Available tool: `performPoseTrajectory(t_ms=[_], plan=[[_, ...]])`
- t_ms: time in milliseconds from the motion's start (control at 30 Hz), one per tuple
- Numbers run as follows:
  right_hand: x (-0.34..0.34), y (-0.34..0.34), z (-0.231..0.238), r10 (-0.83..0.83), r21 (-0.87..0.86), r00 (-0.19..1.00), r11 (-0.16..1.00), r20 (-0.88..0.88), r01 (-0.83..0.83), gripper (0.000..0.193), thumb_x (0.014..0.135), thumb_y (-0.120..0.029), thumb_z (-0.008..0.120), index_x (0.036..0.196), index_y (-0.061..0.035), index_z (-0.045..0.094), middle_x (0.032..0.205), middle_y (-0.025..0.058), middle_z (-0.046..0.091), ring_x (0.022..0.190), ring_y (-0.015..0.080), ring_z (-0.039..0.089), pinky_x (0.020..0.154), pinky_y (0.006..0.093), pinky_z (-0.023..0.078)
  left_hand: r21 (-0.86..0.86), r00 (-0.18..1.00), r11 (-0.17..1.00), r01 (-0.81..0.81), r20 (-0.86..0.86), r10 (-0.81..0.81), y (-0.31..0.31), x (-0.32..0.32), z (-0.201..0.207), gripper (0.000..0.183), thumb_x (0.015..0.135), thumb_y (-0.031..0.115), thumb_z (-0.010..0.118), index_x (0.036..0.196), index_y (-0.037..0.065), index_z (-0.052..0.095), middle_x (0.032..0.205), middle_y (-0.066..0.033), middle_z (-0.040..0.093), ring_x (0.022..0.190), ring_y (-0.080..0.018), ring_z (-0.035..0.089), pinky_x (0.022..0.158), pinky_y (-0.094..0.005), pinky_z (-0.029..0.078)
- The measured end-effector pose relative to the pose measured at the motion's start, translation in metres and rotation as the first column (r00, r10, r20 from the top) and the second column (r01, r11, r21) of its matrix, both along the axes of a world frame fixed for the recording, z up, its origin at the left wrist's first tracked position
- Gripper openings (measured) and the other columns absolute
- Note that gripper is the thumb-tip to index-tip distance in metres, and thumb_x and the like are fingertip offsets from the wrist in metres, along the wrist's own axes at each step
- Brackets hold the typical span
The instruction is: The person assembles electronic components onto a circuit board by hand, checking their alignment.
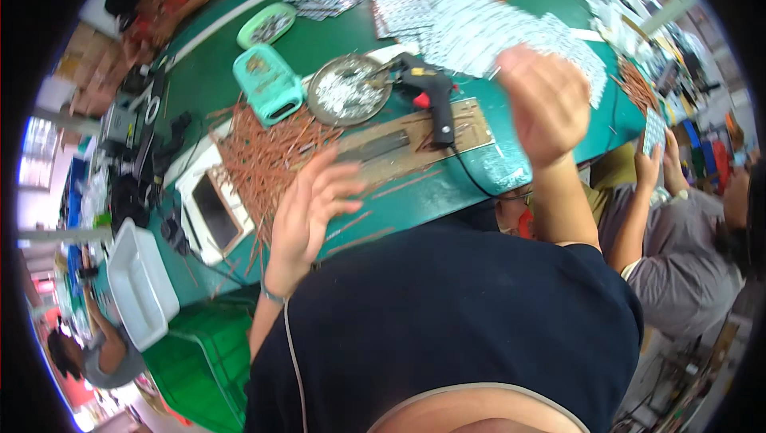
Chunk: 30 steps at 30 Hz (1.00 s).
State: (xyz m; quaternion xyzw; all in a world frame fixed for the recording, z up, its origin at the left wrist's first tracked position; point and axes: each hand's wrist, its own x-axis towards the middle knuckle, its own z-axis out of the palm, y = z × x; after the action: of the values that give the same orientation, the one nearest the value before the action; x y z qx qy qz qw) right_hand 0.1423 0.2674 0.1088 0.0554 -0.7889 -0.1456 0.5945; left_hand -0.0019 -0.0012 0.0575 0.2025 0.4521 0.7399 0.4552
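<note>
My left hand (315, 206) hovers over the near edge of a heap of thin reddish-brown sticks (267, 150). Its fingers are spread, with nothing between them. Blurred by motion, my right hand (549, 102) is raised beside sheets of silvery-white strips (487, 30). Its fingers are curled together, and a small pale tip shows at them; I cannot make out what it is. Between my hands a black glue gun (437, 102) with a red trigger lies over a brown board (467, 130). A dark flat bar (383, 147) rests on that board.
A round metal dish (349, 90) holds small silvery pieces. Left of it are a turquoise tray (275, 86) and a pale green dish (267, 26). A phone (217, 210), a white bin (142, 285) and a green crate (199, 361) are at left. A co-worker (678, 218) sits at right.
</note>
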Motion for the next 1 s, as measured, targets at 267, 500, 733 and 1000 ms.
performPoseTrajectory(t_ms=[267,500,733,1000], plan=[[-0.033,-0.084,-0.046,0.66,-0.45,0.652,0.743,0.372,-0.495,0.028,0.065,-0.018,0.07,0.091,-0.0116,0.064,0.098,0.0037,0.061,0.089,0.0211,0.058,0.076,0.034,0.045,0.111,0.99,0.985,-0.132,-0.033,0.137,-0.002,-0.011,0.003,0.036,0.092,0.011,0.04,0.124,-0.004,0.038,0.116,-0.0117,0.052,0.103,-0.0181,0.054,0.085,-0.033,0.047],[-0.032,-0.071,-0.054,0.69,-0.961,0.67,-0.216,-0.275,-0.172,0.035,0.079,-0.002,0.06,0.113,0.0004,0.053,0.101,0.0074,0.055,0.086,0.0108,0.053,0.075,0.0214,0.044,0.123,0.978,0.98,-0.159,-0.113,0.173,-0.022,-0.005,0.013,0.036,0.09,0.012,0.047,0.121,-0.005,0.043,0.109,-0.0122,0.057,0.096,-0.0165,0.058,0.082,-0.029,0.047],[-0.029,-0.065,-0.06,0.669,-0.899,0.616,-0.404,-0.415,-0.167,0.039,0.081,0.0,0.057,0.118,0.0028,0.047,0.095,0.0045,0.056,0.083,0.0079,0.053,0.072,0.0204,0.044,0.178,0.975,0.969,-0.169,-0.114,0.191,-0.025,-0.003,0.012,0.037,0.089,0.011,0.049,0.12,-0.007,0.043,0.11,-0.0129,0.057,0.098,-0.0176,0.057,0.085,-0.0301,0.045],[-0.028,-0.062,-0.061,0.653,-0.803,0.49,-0.561,-0.578,-0.201,0.042,0.081,0.003,0.053,0.121,0.0034,0.043,0.098,0.0142,0.061,0.087,0.0142,0.059,0.075,0.0242,0.046,0.17,0.967,0.967,-0.188,-0.139,0.212,-0.023,-0.001,0.011,0.037,0.09,0.011,0.047,0.122,-0.007,0.042,0.113,-0.0125,0.055,0.102,-0.0178,0.054,0.089,-0.0302,0.042]])
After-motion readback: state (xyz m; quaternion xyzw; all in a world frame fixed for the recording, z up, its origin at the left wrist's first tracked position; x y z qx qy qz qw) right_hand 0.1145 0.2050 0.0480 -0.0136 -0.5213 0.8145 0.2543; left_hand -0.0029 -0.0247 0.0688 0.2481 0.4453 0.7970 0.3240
